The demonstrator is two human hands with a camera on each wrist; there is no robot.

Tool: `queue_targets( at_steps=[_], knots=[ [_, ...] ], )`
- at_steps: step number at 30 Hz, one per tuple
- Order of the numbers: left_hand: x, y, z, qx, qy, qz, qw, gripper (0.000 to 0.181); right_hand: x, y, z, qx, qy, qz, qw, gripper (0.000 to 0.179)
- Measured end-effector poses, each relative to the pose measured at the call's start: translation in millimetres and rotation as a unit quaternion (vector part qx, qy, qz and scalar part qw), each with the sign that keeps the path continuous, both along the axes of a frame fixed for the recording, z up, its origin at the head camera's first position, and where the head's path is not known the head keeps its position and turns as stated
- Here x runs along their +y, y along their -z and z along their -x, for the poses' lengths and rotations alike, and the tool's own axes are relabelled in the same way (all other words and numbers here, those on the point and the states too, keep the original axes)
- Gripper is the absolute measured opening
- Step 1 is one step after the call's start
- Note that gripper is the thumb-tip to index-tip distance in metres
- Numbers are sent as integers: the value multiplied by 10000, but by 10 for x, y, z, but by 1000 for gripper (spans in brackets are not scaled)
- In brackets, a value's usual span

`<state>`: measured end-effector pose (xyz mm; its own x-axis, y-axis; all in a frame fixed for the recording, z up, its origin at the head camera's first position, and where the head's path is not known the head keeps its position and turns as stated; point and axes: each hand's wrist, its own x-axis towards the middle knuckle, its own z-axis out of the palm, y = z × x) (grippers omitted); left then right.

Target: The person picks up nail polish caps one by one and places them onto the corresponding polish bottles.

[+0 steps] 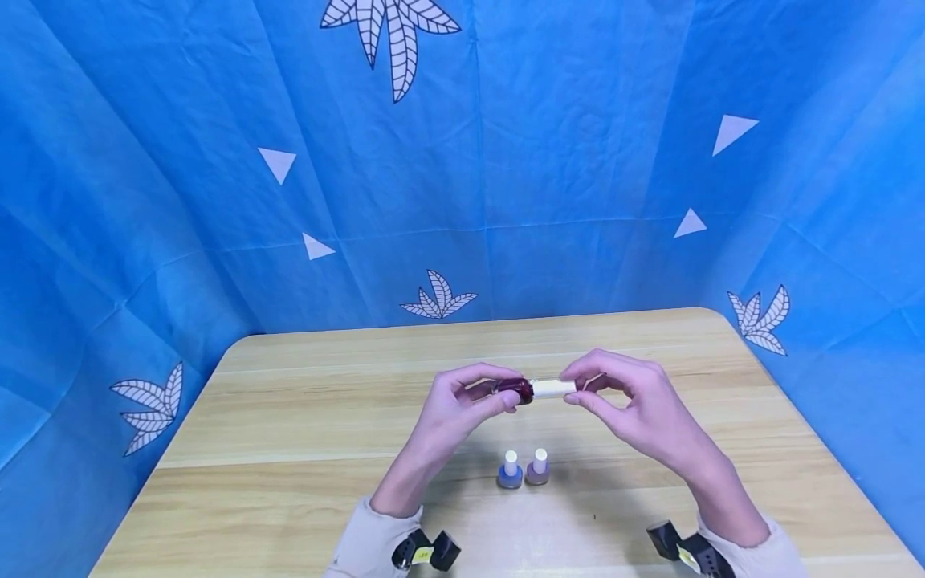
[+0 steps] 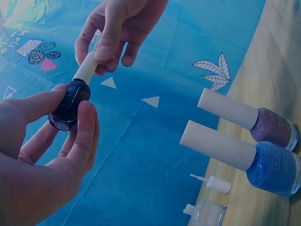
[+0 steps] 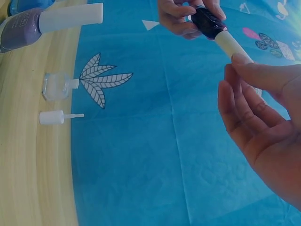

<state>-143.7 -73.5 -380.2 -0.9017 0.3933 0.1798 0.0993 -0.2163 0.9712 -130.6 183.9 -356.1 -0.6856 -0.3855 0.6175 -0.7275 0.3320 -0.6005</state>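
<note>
Pinching the dark bottle [image 1: 518, 390], the left hand [image 1: 451, 407] holds it up beyond the blue bottle [image 1: 510, 478]; the right hand's [image 1: 650, 407] fingertips pinch its cap [image 1: 552, 388]. Likely light, stiff, slick, breakable glass; best gripped round its body.

The table [image 1: 253, 417] leaves passing room either side, while a red bottle [image 1: 523, 389], blue bottle [image 1: 510, 477] and purple bottle [image 1: 537, 473] obstruct the middle.

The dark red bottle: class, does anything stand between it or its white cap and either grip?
Nothing visible does. The left grip holds the dark red bottle; the right grip pinches its white cap. The blue bottle and purple bottle stand on the table, out of the way.
</note>
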Motion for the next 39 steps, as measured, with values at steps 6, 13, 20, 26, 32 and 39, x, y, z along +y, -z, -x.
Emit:
queue_targets(
  at_steps=[6,13,20,26,32,39],
  knots=[
    [18,-6,-5,-49,4,-1,10000,30,-1,-3,-27,-6,300,-150,9994,31],
    [21,-9,-11,78,38,34,10000,29,-2,-2,-42,-333,444,-429,9975,23],
    [19,-10,-10,72,-10,81,9999,29,-7,-1,-36,-271,426,-285,9983,24],
    [7,-5,-14,-43,-18,-25,10000,30,-6,-11,-22,43,15,-47,10000,40],
    [9,-3,-18,-86,-13,-41,10000,30,3,-25,-10,73,-95,-153,9998,42],
    [24,1,-15,-89,3,4,10000,30,-8,-11,-21,381,190,-196,9989,40]
  ],
)
